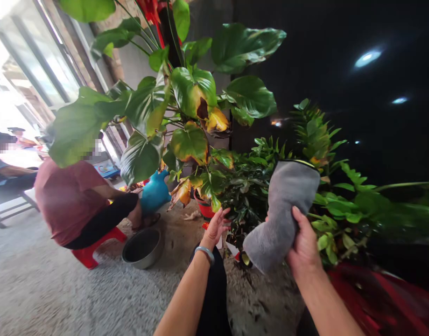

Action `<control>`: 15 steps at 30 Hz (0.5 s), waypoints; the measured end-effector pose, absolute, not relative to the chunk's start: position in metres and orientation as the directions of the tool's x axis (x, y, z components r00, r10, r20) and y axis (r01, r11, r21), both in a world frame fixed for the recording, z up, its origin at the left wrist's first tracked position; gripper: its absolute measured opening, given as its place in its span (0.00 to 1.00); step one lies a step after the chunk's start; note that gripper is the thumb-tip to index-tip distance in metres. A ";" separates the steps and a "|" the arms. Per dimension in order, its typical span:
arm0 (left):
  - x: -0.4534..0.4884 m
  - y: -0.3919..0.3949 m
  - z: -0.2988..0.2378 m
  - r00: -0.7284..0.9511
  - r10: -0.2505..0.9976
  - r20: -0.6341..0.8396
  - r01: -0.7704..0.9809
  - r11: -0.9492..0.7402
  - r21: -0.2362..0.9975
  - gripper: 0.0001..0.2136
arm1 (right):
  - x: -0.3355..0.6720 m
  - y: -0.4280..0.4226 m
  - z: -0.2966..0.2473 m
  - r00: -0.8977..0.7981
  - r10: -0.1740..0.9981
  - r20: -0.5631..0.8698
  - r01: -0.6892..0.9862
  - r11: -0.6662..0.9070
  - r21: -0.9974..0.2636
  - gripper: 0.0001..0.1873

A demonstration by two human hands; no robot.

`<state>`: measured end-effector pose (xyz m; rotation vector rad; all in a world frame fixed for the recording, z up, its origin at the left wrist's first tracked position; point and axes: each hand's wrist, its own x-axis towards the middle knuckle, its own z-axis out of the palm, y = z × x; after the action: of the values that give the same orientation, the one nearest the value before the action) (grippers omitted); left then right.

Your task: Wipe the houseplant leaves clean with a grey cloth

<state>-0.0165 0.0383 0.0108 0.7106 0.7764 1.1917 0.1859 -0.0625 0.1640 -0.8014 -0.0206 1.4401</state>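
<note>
My right hand (304, 246) is closed around a grey folded cloth (283, 210), holding it up in front of small dark-leaved plants. My left hand (217, 226), a bracelet on its wrist, reaches forward with fingers spread and holds nothing; it is close to the lower leaves of a tall large-leaved plant (186, 107). That plant stands in a red pot (205, 209). Some of its leaves are yellow and brown at the edges (216, 120).
Another person in a dark red shirt (65, 196) squats on a red stool (91, 252) at the left, beside a blue watering can (154, 191) and a metal bowl (142, 247). More green plants (340, 214) fill the right. The gravelly floor spreads at lower left.
</note>
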 end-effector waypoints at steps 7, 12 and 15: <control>-0.026 0.010 0.017 -0.054 0.956 -0.288 -0.322 0.257 0.911 0.20 | 0.153 -0.101 0.088 -0.112 0.767 -0.632 -0.771 -0.469 -0.432 0.13; -0.019 -0.062 0.021 0.035 0.944 -0.328 -0.485 0.303 0.820 0.23 | 0.146 -0.133 0.058 0.035 0.809 -0.587 -0.687 -0.407 -0.602 0.17; 0.009 -0.104 0.034 0.150 0.964 -0.220 -0.544 0.267 0.796 0.30 | 0.142 -0.132 0.059 0.145 0.866 -0.479 -0.567 -0.324 -0.757 0.16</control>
<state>0.0090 -0.1041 0.0335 0.6286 0.8266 1.1911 0.1421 -0.1319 0.0595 -1.1918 -0.3473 1.5002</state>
